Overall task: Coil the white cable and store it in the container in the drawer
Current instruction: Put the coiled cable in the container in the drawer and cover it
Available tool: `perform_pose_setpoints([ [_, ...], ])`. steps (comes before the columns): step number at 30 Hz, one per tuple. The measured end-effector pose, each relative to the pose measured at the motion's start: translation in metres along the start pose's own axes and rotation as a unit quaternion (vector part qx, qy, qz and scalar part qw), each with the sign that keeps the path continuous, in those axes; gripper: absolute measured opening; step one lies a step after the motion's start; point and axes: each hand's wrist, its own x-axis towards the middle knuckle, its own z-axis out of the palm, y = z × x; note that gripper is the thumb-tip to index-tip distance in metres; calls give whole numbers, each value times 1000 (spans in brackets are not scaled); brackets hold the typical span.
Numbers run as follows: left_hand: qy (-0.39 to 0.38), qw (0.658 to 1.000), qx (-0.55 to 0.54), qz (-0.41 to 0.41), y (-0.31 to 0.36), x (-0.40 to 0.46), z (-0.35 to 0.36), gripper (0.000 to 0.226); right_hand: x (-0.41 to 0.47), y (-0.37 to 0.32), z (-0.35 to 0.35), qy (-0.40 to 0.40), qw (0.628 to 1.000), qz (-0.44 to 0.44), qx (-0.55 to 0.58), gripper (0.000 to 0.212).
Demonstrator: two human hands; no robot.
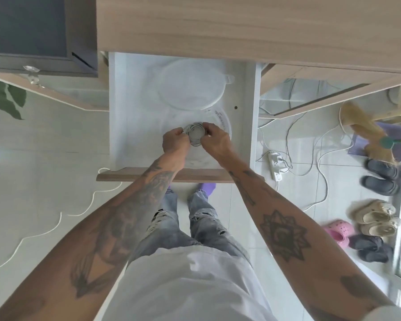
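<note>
The white cable is wound into a small tight coil. My left hand grips its left side and my right hand grips its right side. Both hands hold the coil over a clear round container that stands in the open white drawer. The container's round translucent lid lies behind it, further back in the drawer. My hands hide the lower part of the coil and much of the container's rim.
The drawer's wooden front edge is just below my wrists. A wooden cabinet top overhangs the drawer's back. On the floor lie a white cord at left, a power strip with cables at right, and several shoes.
</note>
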Motion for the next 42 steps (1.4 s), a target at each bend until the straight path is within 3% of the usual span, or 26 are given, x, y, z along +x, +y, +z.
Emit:
perform_pose_setpoints([
  [3, -3, 999, 40, 22, 9, -3, 1, 30, 0, -4, -8, 18, 1000, 0, -14, 51],
  [6, -23, 997, 74, 20, 23, -10, -13, 14, -7, -11, -29, 116, 992, -44, 11, 36],
  [8, -56, 997, 26, 45, 30, -16, -34, 19, -11, -19, -49, 197, 976, -87, 40, 25],
  [10, -8, 994, -7, 112, 42, -15, -59, 21, -1, -28, -69, 241, 966, -81, 36, 25],
  [13, 94, 989, 2, 114, 65, 15, -75, 14, 31, -43, -83, 206, 978, 2, 23, 32],
  [15, 63, 998, 17, 23, 79, 33, -74, 16, 49, -52, -80, 138, 989, 53, 26, 29],
  [17, -5, 997, 57, -50, 83, 41, -73, 37, 60, -55, -72, 84, 990, 84, 69, 29],
  [21, -52, 988, 143, -30, 60, 33, -80, 34, 70, -55, -62, 64, 970, 117, 202, 15],
  [23, -74, 980, 182, -11, 37, 28, -83, 21, 71, -59, -59, 75, 960, 131, 237, 5],
  [25, -102, 984, 148, -3, 18, 25, -82, 7, 71, -62, -61, 82, 958, 139, 236, 12],
  [27, -98, 991, 94, 21, 11, 27, -82, 12, 68, -64, -65, 93, 956, 135, 242, 20],
  [30, -71, 996, 17, 60, 13, 32, -84, 21, 58, -57, -70, 110, 958, 125, 234, 16],
  [34, -88, 991, -97, 28, 15, 34, -91, 22, 43, -36, -69, 120, 952, 109, 259, 14],
  [39, -115, 990, -84, 24, 14, 35, -100, 32, 28, -18, -54, 115, 965, 75, 225, 25],
  [42, -81, 988, -113, 65, 22, 38, -102, 42, 26, -19, -50, 134, 965, 63, 216, 24],
])
